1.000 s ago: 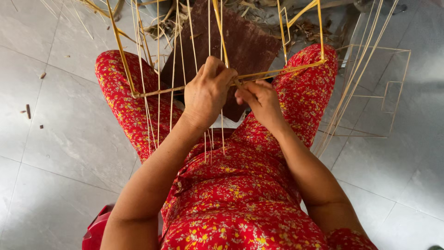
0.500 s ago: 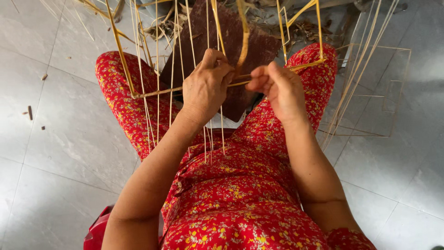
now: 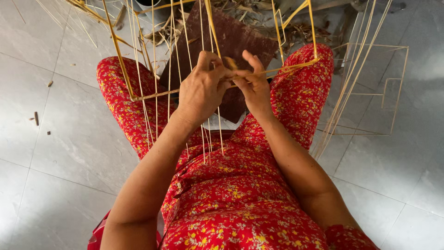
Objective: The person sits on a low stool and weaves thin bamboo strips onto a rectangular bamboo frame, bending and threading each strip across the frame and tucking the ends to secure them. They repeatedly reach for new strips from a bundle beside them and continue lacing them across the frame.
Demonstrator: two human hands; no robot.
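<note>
A person in a red flowered dress (image 3: 240, 194) sits on a grey tiled floor (image 3: 60, 153), knees spread, with a brown board (image 3: 231, 41) lying between the legs toward the floor's far edge. Across the knees rests a frame of thin bamboo strips (image 3: 148, 96), its lower bar running from knee to knee and its upright slivers rising out of view. A finished frame of the same kind (image 3: 384, 88) leans near the floor's right edge, with dry scraps (image 3: 286, 28) heaped behind the board. The left hand (image 3: 201, 90) is closed around the upright slivers just above the lower bar; the right hand (image 3: 254, 83) pinches one strip (image 3: 277, 71) narrowly between thumb and fingers, beside the left. The frame looks light and springy, likely to snap if bent sharply, and best held where strips cross. The crossing being worked sits directly between the two hands, touching both.
</note>
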